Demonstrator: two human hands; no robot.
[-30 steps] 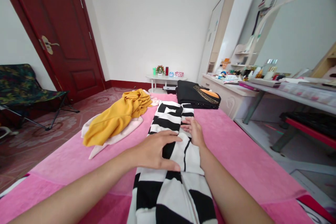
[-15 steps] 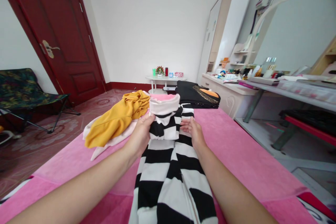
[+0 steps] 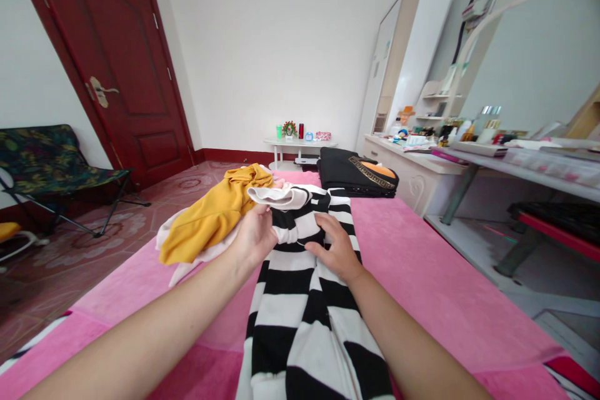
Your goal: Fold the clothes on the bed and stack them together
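Gripping the black-and-white garment (image 3: 281,309) just below its raised white band (image 3: 285,200), my left hand (image 3: 257,236) holds its edge; my right hand (image 3: 335,247) rests over it, thumb and fingers parted. Uneven pulling could bunch the layers, I judge. It lies on the pink cover (image 3: 398,262). My left fingertips are hidden, the garment's near end cut off.

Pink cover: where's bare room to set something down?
Bare: the pink cover right of the right forearm, nearer than the black folded clothes; a smaller patch left of the left forearm. Crowded: between the yellow garment and the striped garment.
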